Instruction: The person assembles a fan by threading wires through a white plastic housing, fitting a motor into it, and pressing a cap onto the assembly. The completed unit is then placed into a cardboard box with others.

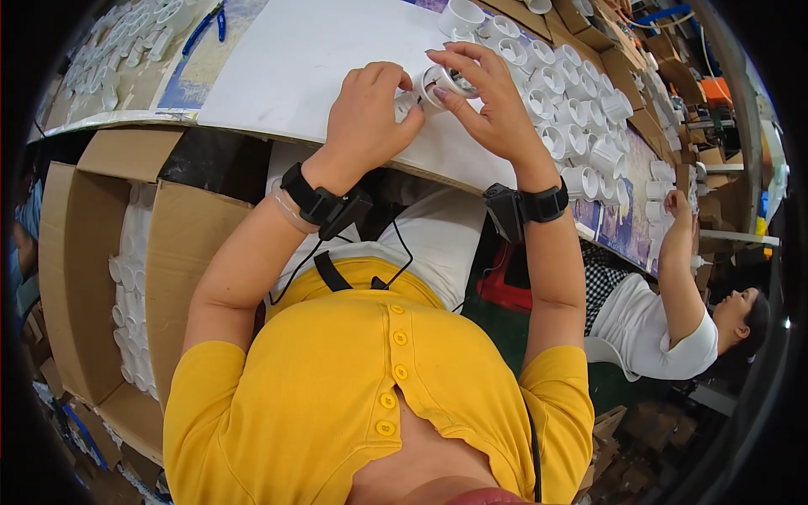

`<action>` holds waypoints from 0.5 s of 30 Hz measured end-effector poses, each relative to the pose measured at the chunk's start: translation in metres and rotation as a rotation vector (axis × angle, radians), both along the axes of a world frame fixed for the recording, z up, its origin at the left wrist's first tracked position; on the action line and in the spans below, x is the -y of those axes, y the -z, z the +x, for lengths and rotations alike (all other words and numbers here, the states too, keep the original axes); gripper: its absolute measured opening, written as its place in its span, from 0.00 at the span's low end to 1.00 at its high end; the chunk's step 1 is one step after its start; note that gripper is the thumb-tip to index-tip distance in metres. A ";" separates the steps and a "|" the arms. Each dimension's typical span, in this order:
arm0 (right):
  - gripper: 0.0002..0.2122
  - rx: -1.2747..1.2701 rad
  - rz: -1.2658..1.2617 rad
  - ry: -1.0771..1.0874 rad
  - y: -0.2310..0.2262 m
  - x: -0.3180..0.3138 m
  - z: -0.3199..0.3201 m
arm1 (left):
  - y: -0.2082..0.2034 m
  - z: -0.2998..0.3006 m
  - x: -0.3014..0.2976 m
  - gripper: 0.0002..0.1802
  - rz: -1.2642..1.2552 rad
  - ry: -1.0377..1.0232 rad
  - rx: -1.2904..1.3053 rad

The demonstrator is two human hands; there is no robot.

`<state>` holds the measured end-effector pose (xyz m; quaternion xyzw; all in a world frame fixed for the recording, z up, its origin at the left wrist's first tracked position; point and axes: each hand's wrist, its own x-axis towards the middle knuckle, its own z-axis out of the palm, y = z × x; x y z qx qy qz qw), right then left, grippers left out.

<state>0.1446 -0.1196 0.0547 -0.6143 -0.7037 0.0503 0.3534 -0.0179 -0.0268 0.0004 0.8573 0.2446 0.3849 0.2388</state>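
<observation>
Above the white board [269, 76], my right hand [491, 101] grips a round white plastic cup [433, 87] by its sides. The cup is tipped with its opening partly toward me, and small dark and metallic parts show inside it. Just left of it is my left hand [368, 116], thumb and forefinger close together at a small clear or whitish piece [406, 104]. That piece lies right beside the cup; whether the two touch I cannot tell. What exactly the left fingertips hold is too small to name.
Rows of white plastic cups [572, 114] crowd the table at right. Loose white parts [126, 50] and blue-handled pliers [204, 29] lie at far left. A cardboard box [93, 278] with white cups stands left of me. A co-worker [661, 324] sits at right, reaching to the table.
</observation>
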 end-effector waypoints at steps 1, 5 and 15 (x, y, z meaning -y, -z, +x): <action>0.19 -0.021 -0.023 -0.003 -0.001 0.000 0.000 | -0.001 0.000 0.000 0.15 -0.064 0.005 -0.042; 0.19 -0.012 -0.055 0.004 -0.004 -0.003 0.000 | 0.004 0.002 0.000 0.13 -0.038 0.011 0.030; 0.22 0.043 -0.114 -0.096 -0.014 -0.003 0.003 | 0.005 0.001 -0.003 0.05 0.054 0.010 0.020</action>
